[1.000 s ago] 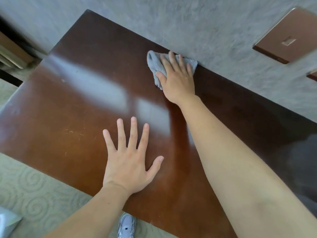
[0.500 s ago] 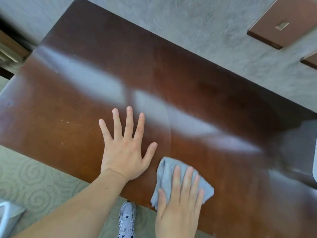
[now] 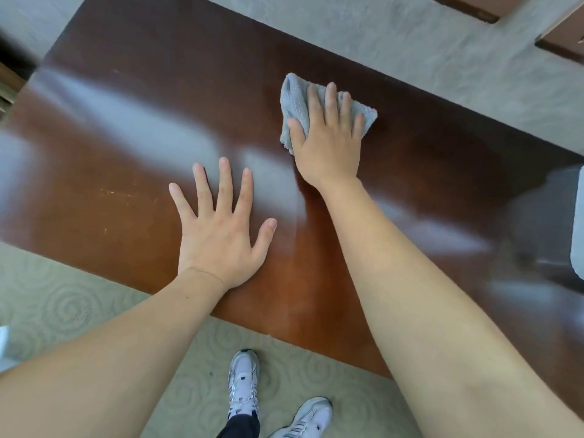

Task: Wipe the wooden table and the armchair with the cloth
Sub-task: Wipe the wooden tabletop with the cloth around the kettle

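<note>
Now 1 fluffy grey cloth (image 3: 297, 105) lies flattened under the right hand (image 3: 328, 143), fingers straight; left hand (image 3: 221, 229) rests spread on the glossy brown tabletop (image 3: 132, 90).

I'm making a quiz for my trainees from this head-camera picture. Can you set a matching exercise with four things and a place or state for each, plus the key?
Things
1. grey terry cloth
2. left hand
3. right hand
4. white and silver sneakers

Places or states
A. on the patterned carpet
B. flat, fingers spread, on the bare glossy brown wooden table
C. flat on the cloth, pressing it
D. under a palm, near the table's far edge

Pairs: 1-D, 2-B, 3-C, 4-A
</note>
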The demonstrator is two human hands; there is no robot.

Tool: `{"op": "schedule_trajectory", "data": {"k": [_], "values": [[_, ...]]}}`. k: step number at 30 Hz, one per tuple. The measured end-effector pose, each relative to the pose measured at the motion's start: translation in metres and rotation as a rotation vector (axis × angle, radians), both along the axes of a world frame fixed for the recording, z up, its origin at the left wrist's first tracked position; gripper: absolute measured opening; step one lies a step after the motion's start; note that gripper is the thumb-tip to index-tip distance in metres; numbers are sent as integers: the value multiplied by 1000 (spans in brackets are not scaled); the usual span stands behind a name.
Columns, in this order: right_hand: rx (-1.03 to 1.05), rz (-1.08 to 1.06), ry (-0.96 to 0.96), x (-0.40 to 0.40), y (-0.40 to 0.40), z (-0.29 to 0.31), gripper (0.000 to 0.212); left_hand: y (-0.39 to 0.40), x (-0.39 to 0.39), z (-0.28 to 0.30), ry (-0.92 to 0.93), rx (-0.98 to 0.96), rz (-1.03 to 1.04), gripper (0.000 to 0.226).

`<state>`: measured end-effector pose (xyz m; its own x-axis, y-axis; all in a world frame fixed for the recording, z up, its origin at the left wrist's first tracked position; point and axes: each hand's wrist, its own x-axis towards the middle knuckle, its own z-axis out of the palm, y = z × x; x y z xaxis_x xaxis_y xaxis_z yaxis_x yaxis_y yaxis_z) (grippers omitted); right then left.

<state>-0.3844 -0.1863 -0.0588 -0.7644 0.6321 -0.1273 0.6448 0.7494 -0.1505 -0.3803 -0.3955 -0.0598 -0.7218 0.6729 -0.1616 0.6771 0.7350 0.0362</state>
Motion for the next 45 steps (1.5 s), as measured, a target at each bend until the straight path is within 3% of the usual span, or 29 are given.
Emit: {"op": "schedule_trajectory", "data": {"k": [4,10,13,26,30,37,40,45], "values": [[32,8,46,55,-41,-1,62,-1,1,1,-3,4,0,75],[-33,-82,12,198,-168,0,63,-1,1,5,-33,17,3,70],[-31,-100,-5,211,-189,-1,64,-1,3,8,-37,39,10,69],[-19,-29,15,-17,-15,-2,64,-1,0,-3,-17,32,13,71],[-14,17,58,23,-34,1,64,-1,0,-1,-25,41,11,71],[-40,-114,-18,214,-163,7,66,-2,0,-1,-22,41,-5,71],[-41,-141,-55,213,-122,6,68,-1,-1,0,-22,36,-12,70],[64,-306,14,136,21,3,65,-2,-1,0,-13,20,-13,70]]}}
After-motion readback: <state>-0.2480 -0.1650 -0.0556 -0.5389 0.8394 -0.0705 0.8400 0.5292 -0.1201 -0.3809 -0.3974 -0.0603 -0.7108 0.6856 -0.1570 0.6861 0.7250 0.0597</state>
